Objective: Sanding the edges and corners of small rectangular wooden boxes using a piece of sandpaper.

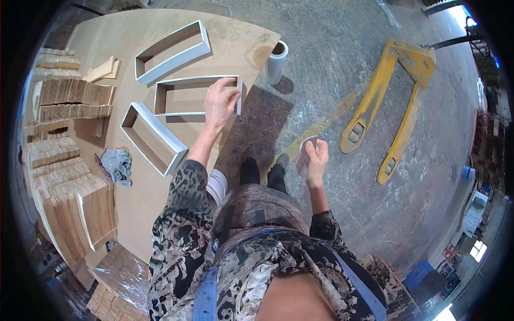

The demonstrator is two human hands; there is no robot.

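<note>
White-edged rectangular frames lie on the board table (134, 203) at upper left; the left hand (220, 101) grips the middle frame (176, 97) at its right end. Right of centre, the right hand (316, 155) pinches a sanding sheet (305, 155). Sanding seems paused mid-step; next, sheet must meet frame edge squarely.

The left hand (221, 101) grips the right end of the middle white rectangular frame (176, 96) lying on the brown board desk (134, 192), between two similar frames. The right hand (316, 155) holds a small reddish sheet (304, 155) over the concrete floor (332, 80), near a yellow pallet jack (391, 101).
</note>
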